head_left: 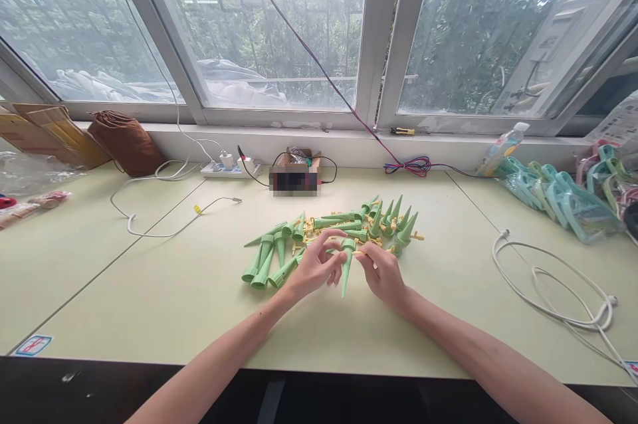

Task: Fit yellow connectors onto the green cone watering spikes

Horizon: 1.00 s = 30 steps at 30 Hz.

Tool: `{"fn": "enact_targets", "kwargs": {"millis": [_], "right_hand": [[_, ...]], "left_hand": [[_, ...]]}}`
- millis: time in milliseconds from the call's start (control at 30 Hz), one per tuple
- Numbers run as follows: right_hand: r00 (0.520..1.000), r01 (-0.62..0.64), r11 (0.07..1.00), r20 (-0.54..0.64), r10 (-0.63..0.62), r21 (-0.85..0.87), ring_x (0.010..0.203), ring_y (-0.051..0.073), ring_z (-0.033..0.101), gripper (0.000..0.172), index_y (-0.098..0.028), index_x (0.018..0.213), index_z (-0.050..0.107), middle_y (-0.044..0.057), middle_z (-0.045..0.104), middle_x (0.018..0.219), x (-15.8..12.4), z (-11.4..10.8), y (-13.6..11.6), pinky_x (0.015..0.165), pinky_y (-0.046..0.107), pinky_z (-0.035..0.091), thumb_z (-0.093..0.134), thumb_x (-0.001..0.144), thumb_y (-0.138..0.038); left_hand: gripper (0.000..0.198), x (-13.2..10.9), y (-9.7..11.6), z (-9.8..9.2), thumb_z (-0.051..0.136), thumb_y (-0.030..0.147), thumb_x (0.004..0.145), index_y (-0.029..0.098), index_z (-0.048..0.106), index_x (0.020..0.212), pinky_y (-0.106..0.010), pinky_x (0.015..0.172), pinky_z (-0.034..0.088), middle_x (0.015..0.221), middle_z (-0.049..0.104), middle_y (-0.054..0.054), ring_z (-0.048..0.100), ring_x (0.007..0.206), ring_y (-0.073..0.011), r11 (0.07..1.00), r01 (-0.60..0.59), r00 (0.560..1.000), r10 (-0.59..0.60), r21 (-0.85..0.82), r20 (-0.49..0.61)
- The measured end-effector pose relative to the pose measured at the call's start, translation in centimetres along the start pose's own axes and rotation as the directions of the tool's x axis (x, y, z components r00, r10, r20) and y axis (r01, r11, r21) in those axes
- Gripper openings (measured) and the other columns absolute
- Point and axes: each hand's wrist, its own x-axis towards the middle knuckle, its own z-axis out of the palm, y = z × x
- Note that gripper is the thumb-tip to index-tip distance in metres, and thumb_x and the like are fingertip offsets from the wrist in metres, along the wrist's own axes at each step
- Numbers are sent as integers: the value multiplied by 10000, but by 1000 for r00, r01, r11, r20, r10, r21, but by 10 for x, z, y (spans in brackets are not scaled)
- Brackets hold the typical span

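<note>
Work is judged to be partway along. At the right end of the pile (341, 216), several green cones (406, 231) are stood tip up, and yellow pieces can be seen jutting from some of them. At its left end, cones (264, 261) are left lying, on which no yellow piece can be made out; these are probably still to be dealt with. How many are fitted within the pile's middle cannot be told.

Just in front of the pile, one spike (347, 268) is held tip down, its cap clamped between the fingertips of the left hand (319, 261). A yellow fitting (357, 252) at its side is pinched by the right hand (383, 271); whether it is fully seated cannot be told.

The pile is carried by a pale bench (199, 304), crossed by seams. Beyond the pile, a power strip (230, 170) and a coiled wire (407, 167) are set below windows (284, 25), through which foliage is seen. Far left of it a brown pouch (123, 141) is placed; far right, pastel hangers (573, 201) are heaped beside a bottle (503, 145).
</note>
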Motion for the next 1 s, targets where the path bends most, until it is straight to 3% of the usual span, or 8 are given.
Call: {"fn": "enact_targets", "kwargs": {"millis": [133,300,433,700,900,1000], "right_hand": [[992,-124,991,4,124,55,513,104,325,320,-215,707,411,-48,371,598,-1,3,-6,500,238,285,420,1021,-279],[947,-320,935,59,314,155,484,105,349,359,-214,707,440,-53,392,553,-2,6,-13,482,244,300,410,1021,-385],[911,-413,881,84,405,232,469,109,360,390,-214,707,460,-54,397,526,-2,7,-14,462,246,308,419,1009,-459],[875,-480,814,118,469,327,447,109,359,406,-215,704,464,-59,403,494,-1,8,-15,443,244,318,457,989,-505],[886,-463,836,124,447,293,455,106,357,383,-206,726,500,-62,390,512,-1,8,-15,445,239,301,464,988,-483],[907,-421,872,108,407,248,468,100,356,377,-204,701,485,-61,386,534,0,7,-14,454,237,292,485,981,-455]], "left_hand": [[368,-1,-4,1,691,379,863,228,517,1151,-173,392,476,925,564,-2,643,505,-87,998,-54,998,56,38,-43],[363,0,-8,2,744,345,814,189,560,1085,-203,440,532,684,587,30,620,522,-112,977,-132,981,152,165,-116],[345,-1,-10,3,752,330,803,195,587,1074,-234,471,565,733,633,7,627,543,-119,951,-172,964,215,258,-153],[326,0,-16,1,745,323,811,215,616,1090,-278,534,614,784,655,-9,652,622,-140,932,-178,953,243,316,-181],[330,3,-13,2,689,363,856,214,589,1133,-282,507,630,1133,575,-67,658,727,-136,981,-126,977,148,146,-151],[342,3,-9,3,664,377,878,200,565,1153,-270,485,616,1158,567,-84,645,688,-119,993,-94,989,101,67,-112]]}}
